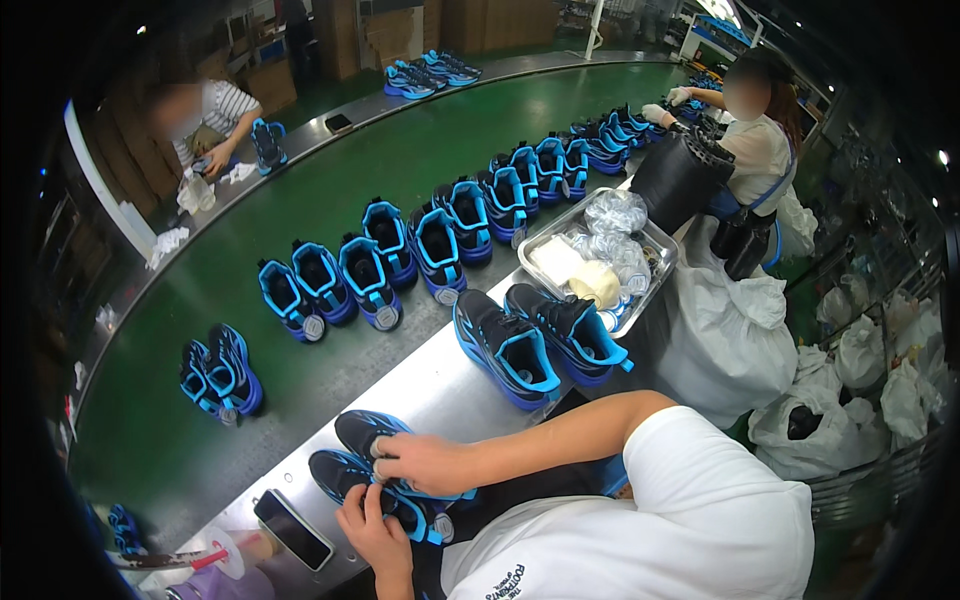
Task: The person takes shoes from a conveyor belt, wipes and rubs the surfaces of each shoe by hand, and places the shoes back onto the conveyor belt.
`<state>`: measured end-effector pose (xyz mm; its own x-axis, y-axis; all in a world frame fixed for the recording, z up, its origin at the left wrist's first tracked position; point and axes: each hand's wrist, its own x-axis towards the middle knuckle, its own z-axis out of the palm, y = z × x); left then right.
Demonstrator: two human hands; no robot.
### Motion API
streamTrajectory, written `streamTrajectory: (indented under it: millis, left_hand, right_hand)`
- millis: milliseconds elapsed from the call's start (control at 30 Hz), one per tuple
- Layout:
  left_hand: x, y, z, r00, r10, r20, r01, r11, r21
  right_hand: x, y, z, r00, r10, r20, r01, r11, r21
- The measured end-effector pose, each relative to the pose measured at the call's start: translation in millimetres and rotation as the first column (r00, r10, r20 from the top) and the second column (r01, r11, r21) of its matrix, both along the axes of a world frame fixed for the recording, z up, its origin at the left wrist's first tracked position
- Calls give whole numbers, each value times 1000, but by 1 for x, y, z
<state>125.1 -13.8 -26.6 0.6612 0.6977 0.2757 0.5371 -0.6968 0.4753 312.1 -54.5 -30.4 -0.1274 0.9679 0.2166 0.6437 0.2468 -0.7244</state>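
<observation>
A pair of black and blue sneakers lies at the metal edge in front of me, the nearer sneaker [340,470] beside the farther sneaker [365,430]. My right hand [425,462] reaches across from the right, its fingers curled down onto the lacing area of the nearer sneaker. From below, my left hand [375,525] grips the same sneaker, with thumb and fingers drawn together near its laces. The fingertips of both hands nearly meet; whether a lace is pinched between them is too small to tell.
Another sneaker pair [510,350] stands to the right, beside a metal tray [640,322] of plastic-wrapped items. A phone [293,528] lies at lower left. Several sneakers line the green conveyor belt [330,180]. One co-worker [755,140] is at far right, another [225,115] at far left.
</observation>
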Motion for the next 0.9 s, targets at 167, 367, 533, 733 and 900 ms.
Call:
streamTrajectory:
  millis: [167, 367, 533, 733, 900]
  left_hand:
    - [-1, -2, -5, 986, 72, 150, -68, 997, -31]
    - [11, 1, -5, 1000, -1, 23, -1, 998, 71]
    - [11, 5, 4, 996, -17, 88, 15, 1000, 21]
    - [-1, 1, 17, 976, 13, 220, 14, 992, -122]
    - [9, 12, 2, 979, -31, 199, 50, 994, -93]
  right_hand:
    - [6, -10, 1, 989, 2, -147, 12, 996, 94]
    - [-9, -15, 1, 871, -63, 486, -60, 970, 234]
    - [6, -7, 17, 983, 134, 123, -147, 984, 98]
    - [30, 17, 41, 970, 242, -20, -233, 901, -366]
    - [41, 14, 21, 944, 330, 11, -317, 915, -247]
